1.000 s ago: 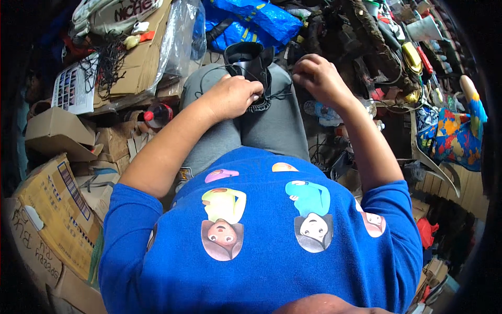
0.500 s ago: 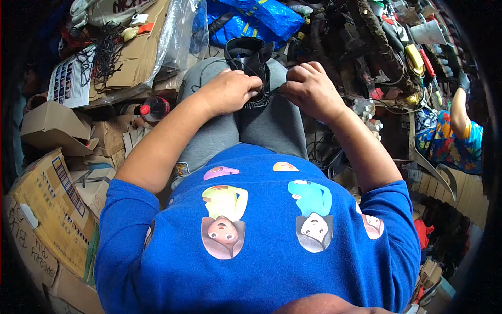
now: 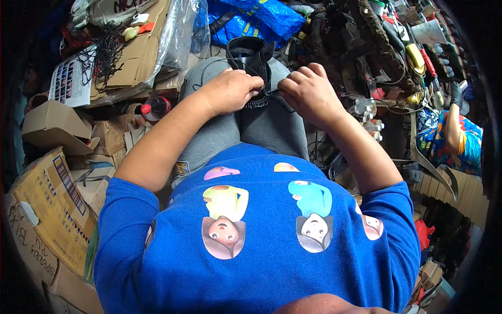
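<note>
Between my thighs stands a black leather shoe (image 3: 266, 57), its opening facing away from me, with lace-like stitching along the near edge. My left hand (image 3: 230, 90) is closed at the shoe's near left side, its fingertips against the edge. A thin black cord (image 3: 201, 78) loops out past that hand over my left thigh. Just right of the shoe, my right hand (image 3: 310, 94) is closed in a pinch on a dark strand of cord that runs to the shoe. The fingertips of both hands are partly hidden.
Cardboard boxes (image 3: 55, 125) and a bottle with a red cap (image 3: 155, 108) lie on the left. A blue bag (image 3: 261, 18) is ahead. Tools and a yellow-handled item (image 3: 415, 57) crowd the right, near a curved blade (image 3: 434, 167). Another person's gloved hand (image 3: 456, 94) is far right.
My right hand has shifted slightly toward the shoe and turned a little. My left hand stays in place. The other person's arm has moved at the far right.
</note>
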The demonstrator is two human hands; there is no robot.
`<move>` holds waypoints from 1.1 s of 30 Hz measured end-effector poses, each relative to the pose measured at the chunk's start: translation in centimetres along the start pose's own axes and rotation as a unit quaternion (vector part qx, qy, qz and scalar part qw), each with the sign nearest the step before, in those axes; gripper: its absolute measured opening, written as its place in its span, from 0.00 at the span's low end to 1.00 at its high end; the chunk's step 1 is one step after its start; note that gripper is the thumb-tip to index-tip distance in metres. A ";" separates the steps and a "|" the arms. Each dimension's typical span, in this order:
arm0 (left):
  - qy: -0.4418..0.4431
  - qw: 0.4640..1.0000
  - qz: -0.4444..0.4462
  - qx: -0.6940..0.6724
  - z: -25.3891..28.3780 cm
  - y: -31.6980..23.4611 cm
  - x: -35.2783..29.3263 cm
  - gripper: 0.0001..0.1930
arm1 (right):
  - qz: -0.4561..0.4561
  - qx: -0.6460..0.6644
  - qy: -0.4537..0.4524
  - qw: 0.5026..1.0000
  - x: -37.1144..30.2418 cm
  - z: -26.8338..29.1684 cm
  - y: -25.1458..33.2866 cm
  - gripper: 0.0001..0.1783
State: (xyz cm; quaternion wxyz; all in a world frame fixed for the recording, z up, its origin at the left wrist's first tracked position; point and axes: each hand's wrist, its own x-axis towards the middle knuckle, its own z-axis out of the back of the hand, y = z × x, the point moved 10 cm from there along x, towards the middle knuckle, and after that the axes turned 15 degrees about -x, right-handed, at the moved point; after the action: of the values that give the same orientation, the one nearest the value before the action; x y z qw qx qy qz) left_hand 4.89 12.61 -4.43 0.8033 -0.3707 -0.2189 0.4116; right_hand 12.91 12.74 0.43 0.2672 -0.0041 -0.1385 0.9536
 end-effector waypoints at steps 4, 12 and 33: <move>-0.015 1.000 -0.007 0.013 0.3 0.0 -0.4 0.06 | 0.010 0.020 -0.004 1.000 0.5 -0.7 -0.2 0.06; -0.019 0.999 -0.032 0.031 0.1 -0.1 -0.6 0.07 | 0.043 0.013 -0.020 0.999 0.6 -1.3 1.3 0.06; 0.017 0.763 -0.032 -0.646 4.7 -8.4 -5.0 0.11 | -0.017 0.877 0.008 0.480 2.9 1.9 -1.3 0.13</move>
State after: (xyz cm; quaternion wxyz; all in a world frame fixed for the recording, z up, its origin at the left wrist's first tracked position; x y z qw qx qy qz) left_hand 3.14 7.20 4.82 0.3901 -0.8013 -0.4314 0.1404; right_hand 10.87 14.77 2.81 0.1494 0.2269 0.7718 0.5749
